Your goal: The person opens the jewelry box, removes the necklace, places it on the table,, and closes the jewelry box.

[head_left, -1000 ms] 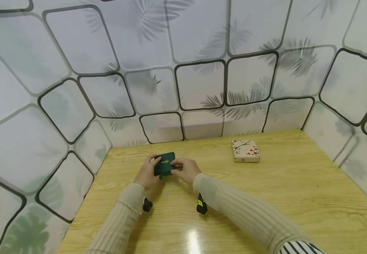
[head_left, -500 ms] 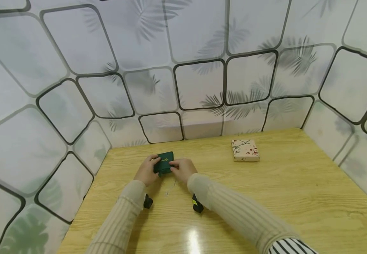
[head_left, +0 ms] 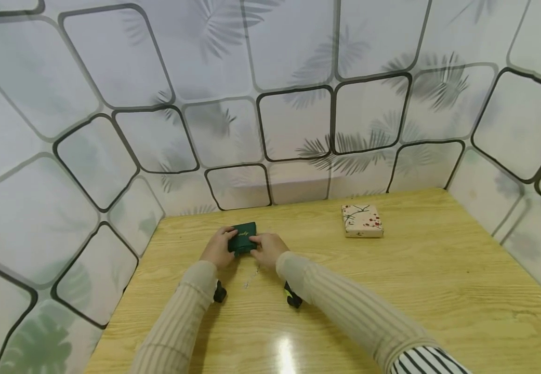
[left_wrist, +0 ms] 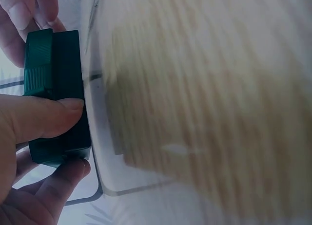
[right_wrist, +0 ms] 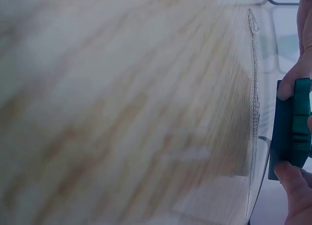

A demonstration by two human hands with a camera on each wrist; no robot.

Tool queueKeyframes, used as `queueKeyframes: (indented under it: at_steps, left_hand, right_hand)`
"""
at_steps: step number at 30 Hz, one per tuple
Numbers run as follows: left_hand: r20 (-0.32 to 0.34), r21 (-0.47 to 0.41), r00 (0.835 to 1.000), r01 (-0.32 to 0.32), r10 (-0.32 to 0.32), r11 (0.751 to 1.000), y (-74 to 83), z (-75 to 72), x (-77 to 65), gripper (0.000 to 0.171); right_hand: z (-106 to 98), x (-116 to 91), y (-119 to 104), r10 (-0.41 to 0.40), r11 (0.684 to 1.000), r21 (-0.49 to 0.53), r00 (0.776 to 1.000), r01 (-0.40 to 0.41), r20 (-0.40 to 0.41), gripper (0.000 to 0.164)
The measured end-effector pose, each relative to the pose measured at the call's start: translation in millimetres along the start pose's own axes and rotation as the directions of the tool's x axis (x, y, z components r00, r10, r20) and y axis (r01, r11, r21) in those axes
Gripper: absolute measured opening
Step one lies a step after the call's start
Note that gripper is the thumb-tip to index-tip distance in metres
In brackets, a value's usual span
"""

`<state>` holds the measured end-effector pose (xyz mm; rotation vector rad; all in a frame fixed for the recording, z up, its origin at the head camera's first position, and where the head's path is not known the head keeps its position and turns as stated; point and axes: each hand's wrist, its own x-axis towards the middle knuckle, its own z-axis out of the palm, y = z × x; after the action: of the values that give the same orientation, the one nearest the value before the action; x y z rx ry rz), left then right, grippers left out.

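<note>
A small dark green box (head_left: 243, 237) with gold lettering on its top is between my two hands near the back left of the table. My left hand (head_left: 217, 250) grips its left side; in the left wrist view the thumb lies across the front of the box (left_wrist: 68, 84). My right hand (head_left: 270, 250) holds the right side with thumb and fingertips. A ribbed green ribbon (left_wrist: 39, 64) runs over the box. In front of the box, a thin silver chain (right_wrist: 255, 84) lies on the table, with a small pale piece (head_left: 246, 284) at its near end.
A flat cream box (head_left: 363, 222) with red blossoms and dark branches stands at the back right of the wooden table (head_left: 392, 291). Patterned fabric walls (head_left: 293, 124) rise at the table's back and sides.
My right hand and forearm have shifted slightly left, closer to the green box. The box has tipped a little and its ribbon end shows less below it. My left hand keeps its grip.
</note>
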<state>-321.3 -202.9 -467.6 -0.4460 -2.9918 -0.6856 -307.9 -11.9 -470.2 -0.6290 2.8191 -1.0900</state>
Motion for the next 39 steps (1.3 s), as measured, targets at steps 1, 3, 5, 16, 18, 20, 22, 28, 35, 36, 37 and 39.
queueKeyframes:
  at_steps: [1,3,5,16,18,20,22,28,35,36,37,39]
  left_hand:
    - [0.005,0.000,1.000,0.004,-0.004,1.000,-0.1,0.7,0.7,0.067]
    - [0.014,-0.002,1.000,0.012,-0.012,1.000,-0.2,2.0,2.1,0.068]
    - [0.020,0.005,1.000,0.011,-0.011,1.000,-0.6,3.1,3.1,0.068]
    - [0.057,0.047,0.998,0.007,-0.010,0.999,-0.2,3.8,5.9,0.069]
    - [0.072,0.052,0.997,0.003,-0.007,0.999,0.7,3.0,5.5,0.070]
    - [0.088,0.066,0.996,-0.003,-0.003,0.998,1.9,1.9,4.0,0.073]
    - [0.106,0.092,0.994,-0.013,0.003,0.996,2.6,1.1,2.3,0.075]
    - [0.150,0.133,0.989,-0.020,0.000,0.991,6.8,-1.9,-4.7,0.078]
    - [0.165,0.159,0.986,-0.017,-0.009,0.987,6.7,-1.6,-6.3,0.063]
    - [0.163,0.165,0.987,-0.019,-0.008,0.986,6.6,-1.5,-6.0,0.062]
    - [0.160,0.171,0.987,-0.023,-0.004,0.985,6.4,-1.4,-5.8,0.062]
    - [0.150,0.179,0.989,-0.029,0.002,0.983,6.5,-1.6,-5.3,0.060]
  right_hand:
    - [0,1,0,-0.002,1.000,-0.012,1.000,0.002,0.006,0.044]
    - [0,2,1,-0.009,0.999,-0.040,1.000,0.010,0.025,0.045]
    - [-1,4,2,-0.018,0.998,-0.065,0.999,0.021,0.046,0.046]
    - [-2,9,6,-0.036,0.971,-0.232,0.993,0.063,0.115,0.049]
    - [-2,9,5,-0.048,0.955,-0.285,0.992,0.079,0.115,0.048]
    - [-2,9,4,-0.058,0.934,-0.343,0.991,0.096,0.119,0.047]
    - [-2,8,3,-0.073,0.911,-0.395,0.989,0.119,0.128,0.047]
    - [-1,7,1,-0.088,0.862,-0.481,0.982,0.160,0.169,0.052]
    - [-3,4,-2,-0.114,0.790,-0.582,0.978,0.195,0.172,0.051]
    - [-4,4,-2,-0.118,0.778,-0.596,0.978,0.200,0.173,0.050]
    - [-4,4,-2,-0.120,0.770,-0.605,0.977,0.203,0.175,0.050]
    - [-6,4,-3,-0.119,0.760,-0.616,0.977,0.205,0.178,0.049]
